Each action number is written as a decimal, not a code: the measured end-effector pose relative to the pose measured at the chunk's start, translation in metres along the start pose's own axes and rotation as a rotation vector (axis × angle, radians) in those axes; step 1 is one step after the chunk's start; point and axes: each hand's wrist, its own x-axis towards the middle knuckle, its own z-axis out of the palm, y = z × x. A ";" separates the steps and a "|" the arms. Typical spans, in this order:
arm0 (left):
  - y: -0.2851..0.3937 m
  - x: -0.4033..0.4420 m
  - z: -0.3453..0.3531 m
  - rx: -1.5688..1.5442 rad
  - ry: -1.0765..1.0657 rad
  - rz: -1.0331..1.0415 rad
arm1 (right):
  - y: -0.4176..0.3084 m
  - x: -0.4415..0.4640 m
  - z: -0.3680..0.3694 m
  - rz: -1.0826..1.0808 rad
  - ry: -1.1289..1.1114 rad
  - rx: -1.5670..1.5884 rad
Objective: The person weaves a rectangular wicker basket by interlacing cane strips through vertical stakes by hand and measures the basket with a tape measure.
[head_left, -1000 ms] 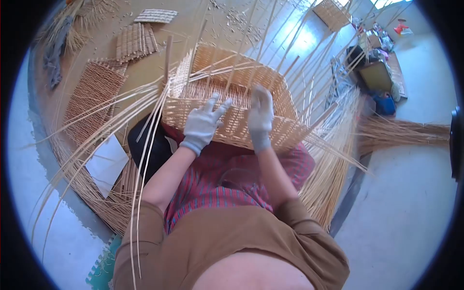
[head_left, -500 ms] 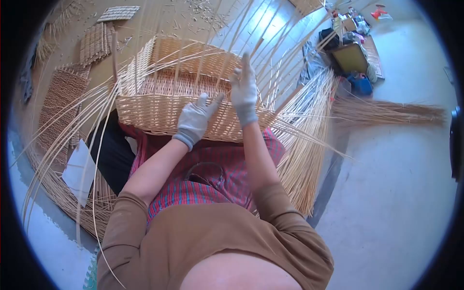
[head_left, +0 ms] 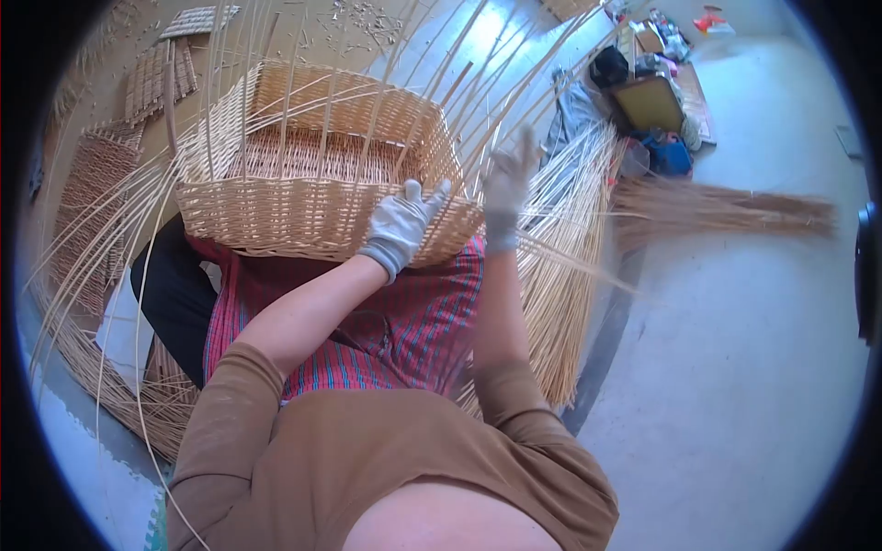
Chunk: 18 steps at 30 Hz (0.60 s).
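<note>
A rectangular wicker basket (head_left: 276, 216) rests on my lap over a red striped cloth (head_left: 432, 303), with tall upright stakes rising from its walls. Gloved in white, my left hand (head_left: 404, 220) lies against the near wall toward the right corner, thumb and fingers apart. My right hand (head_left: 508, 179), also gloved and blurred by motion, is raised just right of the basket's right corner among the stakes. Its fingers are smeared, so whether they hold a strand cannot be made out. Long loose strands (head_left: 110, 230) spread out from the basket's left corner.
A bundle of pale reeds (head_left: 560, 303) lies right of my lap, and a darker bundle (head_left: 726, 209) stretches farther right. Woven panels (head_left: 96, 197) lie at the left. A blue container (head_left: 669, 154) and a dark-edged box (head_left: 648, 103) stand at the back right.
The basket has shifted left in view as the view turned. My left hand has moved along the near wall toward its right corner. My right hand has moved off the basket to its right.
</note>
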 end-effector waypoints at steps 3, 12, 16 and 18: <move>0.000 0.011 0.025 0.007 0.017 0.073 | 0.060 -0.069 -0.065 0.234 0.103 -0.058; -0.131 -0.075 -0.002 -0.756 0.633 0.217 | 0.042 -0.099 0.016 0.243 -0.219 -0.645; -0.276 -0.162 -0.027 -1.383 1.027 -0.837 | -0.017 -0.113 0.083 0.319 -0.184 -0.169; -0.330 -0.174 -0.033 -1.355 1.244 -0.611 | -0.045 -0.137 0.142 0.187 -0.344 0.054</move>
